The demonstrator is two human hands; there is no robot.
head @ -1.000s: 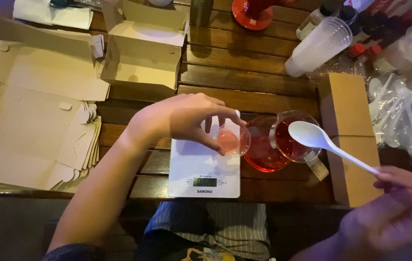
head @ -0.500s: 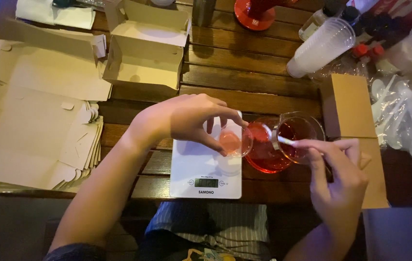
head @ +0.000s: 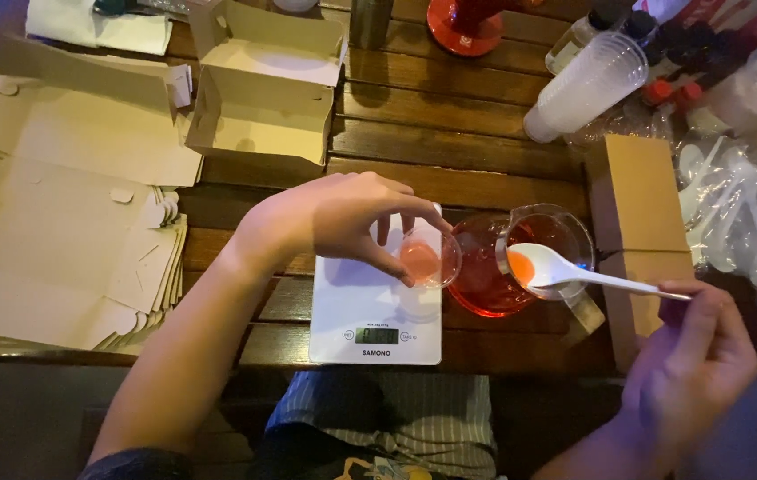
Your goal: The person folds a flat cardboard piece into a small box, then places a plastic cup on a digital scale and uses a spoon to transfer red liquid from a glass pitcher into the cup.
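Left hand (head: 343, 218) clamped on small clear cup (head: 429, 259) over white scale (head: 376, 307); right hand (head: 689, 364) pinches white spoon (head: 565, 269) over red-filled jug (head: 521, 258). Brown carton (head: 641, 213) right, open box (head: 263, 84) far left on tabletop (head: 450, 124).

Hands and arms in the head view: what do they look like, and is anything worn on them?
Both hands are bare: no gloves, rings or watch show. The left hand has a bare forearm, with a dark sleeve edge only near the elbow. The right hand and its wrist are bare too, tinted by purple light.

Open cardboard box (head: 263, 89), flat box stack (head: 59, 222), stacked plastic cups (head: 587, 84).
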